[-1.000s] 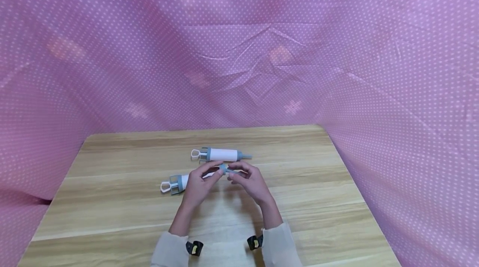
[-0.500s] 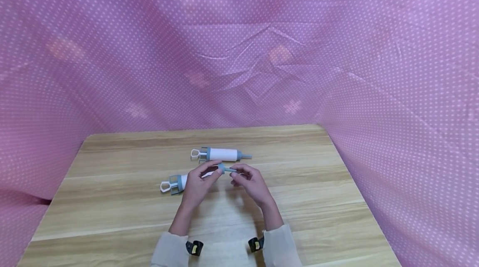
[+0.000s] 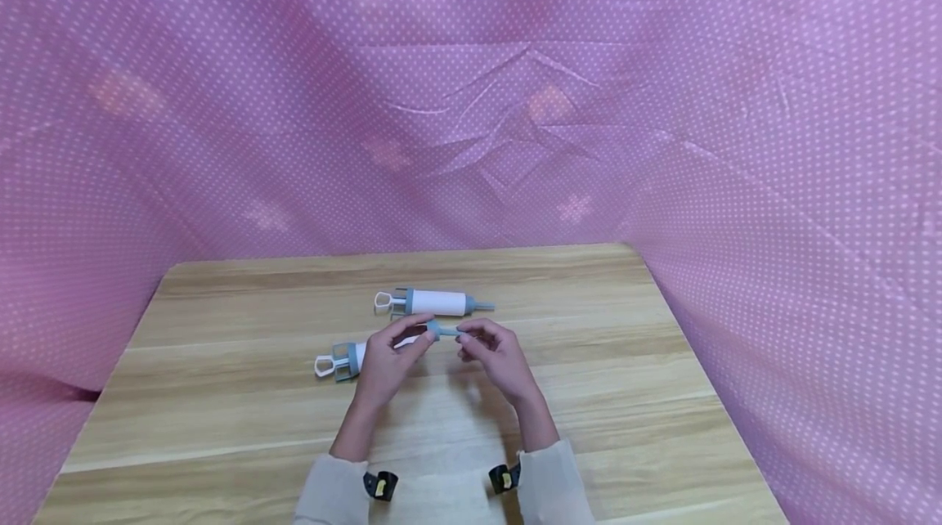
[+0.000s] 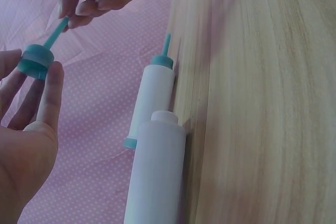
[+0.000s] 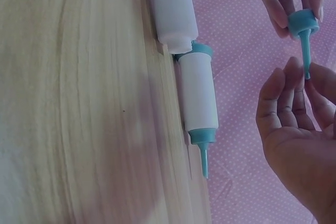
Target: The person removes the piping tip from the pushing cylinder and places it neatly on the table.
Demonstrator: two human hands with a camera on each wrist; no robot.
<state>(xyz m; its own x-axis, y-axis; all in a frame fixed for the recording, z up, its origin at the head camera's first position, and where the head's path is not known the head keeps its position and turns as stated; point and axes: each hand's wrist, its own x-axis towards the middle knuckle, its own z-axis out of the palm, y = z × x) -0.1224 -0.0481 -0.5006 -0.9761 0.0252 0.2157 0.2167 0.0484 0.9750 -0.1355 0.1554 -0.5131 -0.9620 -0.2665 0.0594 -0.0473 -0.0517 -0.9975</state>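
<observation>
My left hand (image 3: 385,357) pinches the wide collar of a teal nozzle cap (image 4: 37,60) between thumb and fingers. The cap's thin spout (image 5: 305,51) points toward my right hand (image 3: 498,355), whose thumb and fingertip pinch its end. Below the hands, a white syringe-like barrel (image 4: 157,174) with a bare neck lies on the table; in the head view my left hand covers much of it, leaving its teal collar and white pull handle (image 3: 325,365) showing. Just behind lies a second such syringe (image 3: 439,302), with its teal nozzle fitted.
The wood-grain table (image 3: 625,394) extends around both hands. Pink dotted cloth (image 3: 471,141) hangs behind it and along both sides. Each sleeved wrist carries a small black camera mount (image 3: 380,486).
My right fingers have slid right along the spout to its end, uncovering more of it. My left hand has shifted slightly left, still holding the cap. Both syringes stay in place.
</observation>
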